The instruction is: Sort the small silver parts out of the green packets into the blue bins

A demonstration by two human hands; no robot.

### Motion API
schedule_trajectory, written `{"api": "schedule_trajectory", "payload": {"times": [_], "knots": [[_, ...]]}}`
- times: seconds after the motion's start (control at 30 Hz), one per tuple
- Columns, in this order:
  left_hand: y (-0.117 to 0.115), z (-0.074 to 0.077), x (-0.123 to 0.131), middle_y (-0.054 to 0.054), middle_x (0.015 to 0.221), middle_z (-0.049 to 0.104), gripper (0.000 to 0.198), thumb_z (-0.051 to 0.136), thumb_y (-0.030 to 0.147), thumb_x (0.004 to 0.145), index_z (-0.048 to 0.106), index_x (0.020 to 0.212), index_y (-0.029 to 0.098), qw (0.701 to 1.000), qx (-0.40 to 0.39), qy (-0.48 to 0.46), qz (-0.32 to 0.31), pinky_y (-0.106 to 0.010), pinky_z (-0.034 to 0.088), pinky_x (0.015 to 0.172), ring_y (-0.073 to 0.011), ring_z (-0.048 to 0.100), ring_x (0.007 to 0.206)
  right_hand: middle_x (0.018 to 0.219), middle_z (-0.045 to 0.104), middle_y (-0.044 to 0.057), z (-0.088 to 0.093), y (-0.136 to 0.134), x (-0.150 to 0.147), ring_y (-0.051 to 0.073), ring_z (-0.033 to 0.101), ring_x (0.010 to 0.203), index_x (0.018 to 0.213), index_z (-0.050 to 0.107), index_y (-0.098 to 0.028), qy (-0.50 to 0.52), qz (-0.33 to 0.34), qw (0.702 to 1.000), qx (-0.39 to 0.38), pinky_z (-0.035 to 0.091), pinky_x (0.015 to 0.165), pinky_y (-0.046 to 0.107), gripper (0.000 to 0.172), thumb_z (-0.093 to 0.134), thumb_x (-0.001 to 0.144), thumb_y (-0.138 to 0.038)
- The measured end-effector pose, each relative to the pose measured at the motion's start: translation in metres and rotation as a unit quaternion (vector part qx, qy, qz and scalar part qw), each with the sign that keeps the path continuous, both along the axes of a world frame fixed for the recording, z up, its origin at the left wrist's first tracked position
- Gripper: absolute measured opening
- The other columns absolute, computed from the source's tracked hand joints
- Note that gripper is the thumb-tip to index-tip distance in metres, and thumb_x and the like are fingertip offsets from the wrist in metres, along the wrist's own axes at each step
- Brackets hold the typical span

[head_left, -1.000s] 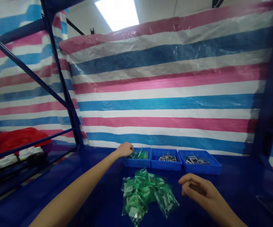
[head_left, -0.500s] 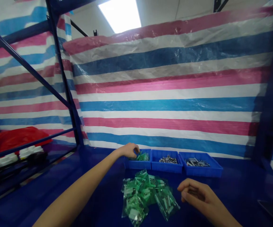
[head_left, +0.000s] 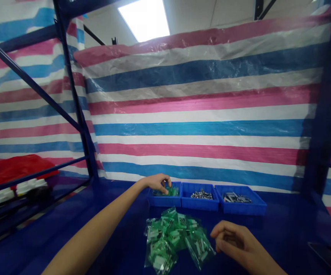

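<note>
My left hand [head_left: 157, 182] reaches over the left blue bin [head_left: 165, 201], its fingers bent down to the small green bags or pieces [head_left: 171, 190] inside. Thumb and forefinger look apart, and I see nothing lifted between them. At the right, my right hand [head_left: 236, 241] hovers low over the table, loosely curled, with a gap between thumb and forefinger and nothing visible in it. Just left of it lies a pile of clear-and-green plastic bags [head_left: 172, 236] with pale strips and metal parts inside. One bag [head_left: 200, 247] lies at the pile's right side, nearest that hand.
Beside the left bin stand a middle blue bin [head_left: 200, 206] of small metal parts and a right blue bin [head_left: 244, 209] of grey metal pieces. A dark flat object [head_left: 326, 254] lies at the right edge. Striped sheeting [head_left: 197, 126] hangs behind the blue table [head_left: 119, 236].
My left hand's fingers have spread a little and shifted over the green pieces in the bin. My right hand has barely moved; the whole view has shifted slightly.
</note>
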State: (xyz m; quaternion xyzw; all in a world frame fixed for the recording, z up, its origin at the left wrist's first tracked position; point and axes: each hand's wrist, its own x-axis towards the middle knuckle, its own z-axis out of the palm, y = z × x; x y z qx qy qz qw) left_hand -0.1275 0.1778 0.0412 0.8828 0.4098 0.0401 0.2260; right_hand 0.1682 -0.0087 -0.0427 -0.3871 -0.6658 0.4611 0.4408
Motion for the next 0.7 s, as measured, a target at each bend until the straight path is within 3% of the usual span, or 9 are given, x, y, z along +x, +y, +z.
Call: {"api": "schedule_trajectory", "payload": {"times": [0.1, 0.17, 0.27, 0.53, 0.7], "knots": [[0.004, -0.002, 0.004, -0.008, 0.106, 0.065, 0.051, 0.078, 0.028, 0.062, 0.060, 0.109, 0.017, 1.000, 0.007, 0.000, 0.001, -0.025, 0.046, 0.063, -0.0186, 0.062, 0.079, 0.066, 0.066, 0.002, 0.000, 0.000, 0.000, 0.017, 0.061, 0.063, 0.079, 0.066, -0.020, -0.007, 0.000, 1.000, -0.001, 0.046, 0.061, 0.027, 0.028, 0.066, 0.075, -0.047], [0.005, -0.003, 0.006, -0.008, 0.100, 0.066, 0.053, 0.079, 0.029, 0.061, 0.061, 0.110, 0.016, 1.000, 0.012, 0.008, -0.002, -0.026, 0.045, 0.062, -0.0186, 0.061, 0.075, 0.066, 0.066, 0.002, 0.000, 0.000, 0.000, 0.016, 0.061, 0.064, 0.079, 0.066, -0.020, -0.005, -0.001, 1.000, -0.001, 0.046, 0.062, 0.027, 0.026, 0.067, 0.075, -0.046], [0.004, -0.002, 0.009, -0.007, 0.092, 0.067, 0.051, 0.081, 0.028, 0.058, 0.065, 0.104, 0.016, 0.999, 0.036, 0.014, -0.003, -0.027, 0.043, 0.064, -0.0196, 0.059, 0.075, 0.065, 0.066, 0.002, -0.002, 0.001, 0.000, 0.016, 0.061, 0.064, 0.079, 0.066, -0.020, 0.005, 0.001, 1.000, -0.002, 0.046, 0.063, 0.026, 0.023, 0.067, 0.075, -0.043], [-0.012, 0.007, 0.018, -0.007, 0.104, 0.063, 0.045, 0.080, 0.023, 0.060, 0.064, 0.102, 0.018, 0.994, 0.111, -0.021, -0.011, -0.033, 0.040, 0.083, -0.0257, 0.054, 0.098, 0.065, 0.068, 0.002, -0.006, 0.003, 0.000, 0.016, 0.062, 0.063, 0.080, 0.066, -0.020, 0.013, 0.024, 1.000, 0.005, 0.046, 0.062, 0.027, 0.021, 0.067, 0.076, -0.040], [-0.013, 0.019, 0.016, -0.006, 0.101, 0.064, 0.034, 0.070, 0.022, 0.072, 0.063, 0.104, 0.018, 0.994, 0.101, -0.030, -0.016, -0.028, 0.043, 0.075, -0.0211, 0.058, 0.089, 0.066, 0.069, 0.003, -0.005, 0.003, 0.000, 0.017, 0.064, 0.065, 0.080, 0.066, -0.020, 0.006, 0.029, 1.000, 0.005, 0.047, 0.064, 0.028, 0.019, 0.066, 0.077, -0.039]]}}
